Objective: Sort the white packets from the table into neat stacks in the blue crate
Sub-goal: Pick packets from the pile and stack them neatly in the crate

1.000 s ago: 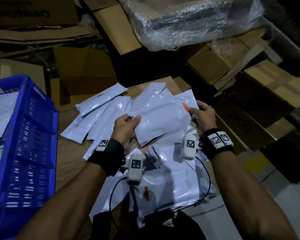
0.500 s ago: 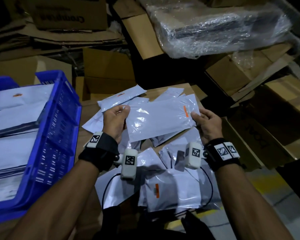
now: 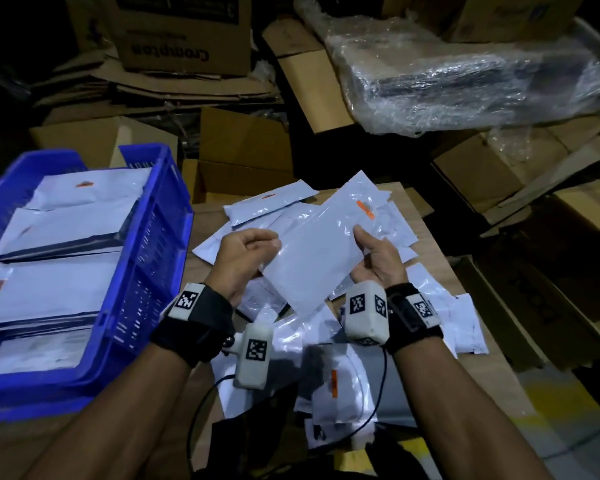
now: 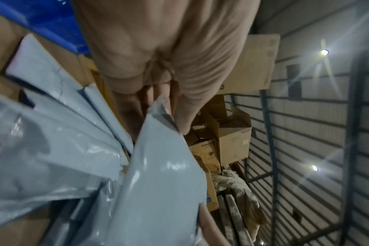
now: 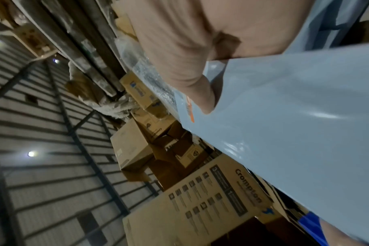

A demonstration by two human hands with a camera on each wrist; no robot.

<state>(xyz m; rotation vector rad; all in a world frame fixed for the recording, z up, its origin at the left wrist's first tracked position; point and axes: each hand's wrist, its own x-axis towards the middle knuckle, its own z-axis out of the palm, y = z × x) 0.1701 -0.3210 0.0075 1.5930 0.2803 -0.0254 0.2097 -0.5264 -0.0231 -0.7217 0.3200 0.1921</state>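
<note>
Both hands hold one white packet (image 3: 321, 251) with an orange label, tilted, above the table. My left hand (image 3: 246, 251) pinches its left edge, thumb on top; the pinch also shows in the left wrist view, packet (image 4: 158, 191). My right hand (image 3: 373, 252) grips the right edge, thumb on the packet (image 5: 295, 133). Several more white packets (image 3: 267, 206) lie scattered on the wooden table (image 3: 426, 237). The blue crate (image 3: 153, 244) stands at the left and holds stacks of white packets (image 3: 59, 289).
Cardboard boxes (image 3: 243, 147) pile up behind the table, one printed box (image 3: 184, 32) at the back. A plastic-wrapped bundle (image 3: 465, 74) lies at the upper right. More flattened cartons (image 3: 551, 265) sit right of the table. Wrist camera cables hang over the near packets.
The hands have lifted the packet off the pile and turned it from level to slanted, right end up. The view has swung left, so more of the crate shows.
</note>
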